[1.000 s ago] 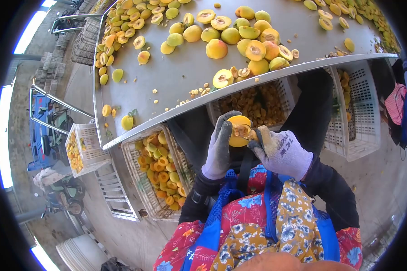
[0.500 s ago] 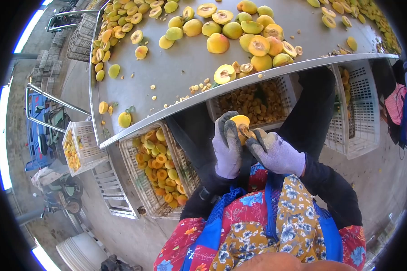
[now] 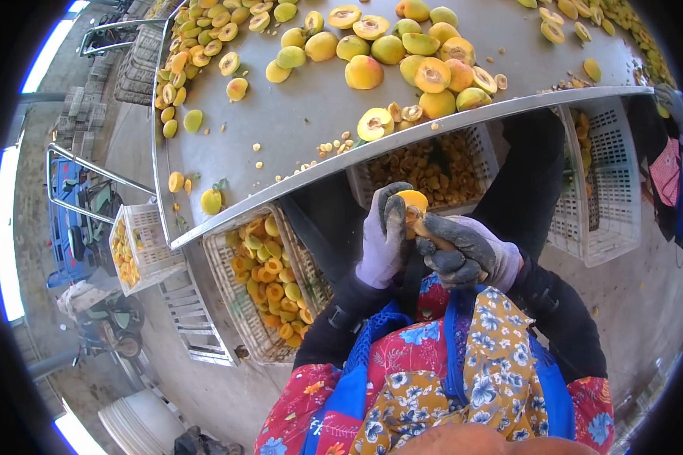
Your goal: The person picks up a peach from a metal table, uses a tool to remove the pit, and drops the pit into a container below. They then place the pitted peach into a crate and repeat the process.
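Observation:
Both of my hands wear lilac gloves with dark grey fingers and meet above my lap, just below the table edge. A piece of yellow fruit [image 3: 412, 200], cut open, is gripped in my left hand [image 3: 385, 235]. Against its lower right side, my right hand [image 3: 467, 250] is closed, its fingers curled around something I cannot make out. Behind the hands, under the table, a crate [image 3: 488, 155] holds brownish fruit pieces. Whole and halved yellow fruits [image 3: 364, 72] lie on the metal table [image 3: 281, 121] above, with small pits along its near edge.
A crate of halved fruit [image 3: 215, 265] stands on the floor at left, with a smaller crate [image 3: 153, 262] beyond it. White crates [image 3: 613, 182] stand under the table at right. At the far right edge, a co-worker's gloved hand [image 3: 671, 102] shows by the table.
My right hand has turned so its curled fingers show, and it has shifted slightly right. My left hand and the fruit have moved up a little. A co-worker's hand has appeared at the right.

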{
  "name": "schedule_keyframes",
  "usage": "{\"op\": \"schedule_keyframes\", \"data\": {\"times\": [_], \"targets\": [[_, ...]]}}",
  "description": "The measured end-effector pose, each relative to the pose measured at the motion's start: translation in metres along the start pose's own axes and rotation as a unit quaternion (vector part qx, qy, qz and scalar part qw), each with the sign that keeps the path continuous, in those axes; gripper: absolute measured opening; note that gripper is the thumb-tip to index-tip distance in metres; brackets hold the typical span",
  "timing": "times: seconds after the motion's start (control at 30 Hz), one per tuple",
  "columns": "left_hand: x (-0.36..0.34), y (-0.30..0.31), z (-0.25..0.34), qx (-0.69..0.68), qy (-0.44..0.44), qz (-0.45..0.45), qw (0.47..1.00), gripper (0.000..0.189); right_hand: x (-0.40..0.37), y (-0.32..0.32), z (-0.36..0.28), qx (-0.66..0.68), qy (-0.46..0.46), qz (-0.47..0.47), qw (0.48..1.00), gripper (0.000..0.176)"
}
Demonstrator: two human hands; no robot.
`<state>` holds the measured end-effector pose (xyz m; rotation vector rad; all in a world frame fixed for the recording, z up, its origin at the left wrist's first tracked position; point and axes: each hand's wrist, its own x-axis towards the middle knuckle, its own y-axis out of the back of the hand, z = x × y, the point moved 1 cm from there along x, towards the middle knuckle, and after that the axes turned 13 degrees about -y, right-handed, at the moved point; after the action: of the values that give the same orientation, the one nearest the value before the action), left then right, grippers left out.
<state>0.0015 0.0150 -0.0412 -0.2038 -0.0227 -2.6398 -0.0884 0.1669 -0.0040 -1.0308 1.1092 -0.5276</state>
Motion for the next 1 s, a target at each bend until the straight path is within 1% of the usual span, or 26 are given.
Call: {"op": "schedule_keyframes", "data": {"times": [0.07,0.17,0.2,0.23,0.3,0.33,0.37,0.4,0.47,0.5,0.53,0.6,0.63,0.67,0.7,0.73,0.77,0.8,0.83,0.9,0.93,0.97,1.0], "targets": [[0.005,0.003,0.005,0.033,0.025,-0.036,0.998,0.038,-0.002,-0.004,-0.002,-0.041,0.001,0.037,0.998,0.04],[0.009,0.003,0.011,0.066,0.022,-0.044,0.997,0.039,-0.005,-0.009,-0.007,-0.104,0.004,0.106,0.989,0.038],[0.011,0.004,0.012,0.065,0.027,-0.062,0.996,0.04,-0.006,-0.01,-0.009,-0.125,0.007,0.132,0.983,0.037],[0.013,0.007,0.012,0.064,0.032,-0.081,0.994,0.041,-0.007,-0.01,-0.012,-0.203,0.016,0.158,0.966,0.039],[0.015,0.011,0.011,0.068,0.046,-0.116,0.99,0.042,-0.01,-0.009,-0.015,-0.355,0.032,0.207,0.911,0.042],[0.015,0.013,0.007,0.073,0.053,-0.133,0.987,0.042,-0.006,-0.003,-0.014,-0.46,0.097,0.25,0.847,0.042],[0.016,0.015,0.004,0.079,0.06,-0.15,0.984,0.043,0.001,0.007,-0.011,-0.554,0.161,0.288,0.764,0.041],[0.017,0.017,0.001,0.078,0.057,-0.172,0.98,0.04,0.004,0.009,-0.008,-0.636,0.221,0.32,0.667,0.04],[0.018,0.022,-0.003,0.076,0.051,-0.212,0.973,0.035,0.004,0.007,0.001,-0.742,0.21,0.373,0.516,0.039],[0.017,0.024,-0.004,0.061,0.043,-0.216,0.974,0.032,0.004,0.001,0.003,-0.785,0.203,0.394,0.433,0.038],[0.014,0.026,-0.005,0.045,0.036,-0.22,0.974,0.032,0.001,-0.014,0.003,-0.777,0.158,0.424,0.439,0.038],[0.013,0.028,0.003,0.058,-0.069,-0.221,0.971,0.04,-0.006,-0.018,0.007,-0.762,0.214,0.431,0.434,0.037],[0.014,0.03,0.014,0.088,-0.165,-0.215,0.959,0.047,-0.009,-0.017,0.01,-0.755,0.24,0.431,0.431,0.036],[0.012,0.038,0.016,0.122,-0.205,-0.214,0.947,0.053,-0.007,-0.005,0.012,-0.706,0.294,0.437,0.474,0.031],[0.009,0.045,0.019,0.157,-0.244,-0.209,0.934,0.06,-0.009,0.002,0.009,-0.659,0.276,0.423,0.557,0.029],[0.006,0.058,0.012,0.198,-0.23,-0.213,0.929,0.065,-0.011,0.007,0.003,-0.605,0.256,0.406,0.635,0.028],[0.004,0.064,0.009,0.116,-0.069,-0.191,0.972,0.055,-0.01,0.009,-0.001,-0.545,0.234,0.385,0.707,0.027],[0.001,0.07,0.006,-0.001,0.107,-0.113,0.988,0.047,-0.013,0.001,-0.002,-0.345,0.128,0.354,0.86,0.026],[-0.001,0.075,0.006,-0.089,0.245,-0.002,0.965,0.042,-0.013,-0.001,-0.005,-0.304,0.106,0.348,0.881,0.026],[-0.009,0.09,0.033,0.024,0.195,0.036,0.98,0.042,-0.012,-0.003,-0.013,-0.219,0.062,0.334,0.915,0.025],[-0.016,0.105,0.041,0.153,0.18,0.073,0.969,0.039,-0.006,0.009,-0.014,-0.207,0.073,0.325,0.92,0.026],[-0.023,0.122,0.048,0.279,0.161,0.108,0.941,0.037,-0.004,0.017,-0.015,-0.207,0.072,0.31,0.925,0.026],[-0.037,0.145,0.043,0.454,0.14,0.132,0.87,0.038,-0.003,0.023,-0.017,-0.207,0.07,0.295,0.93,0.026]]}}
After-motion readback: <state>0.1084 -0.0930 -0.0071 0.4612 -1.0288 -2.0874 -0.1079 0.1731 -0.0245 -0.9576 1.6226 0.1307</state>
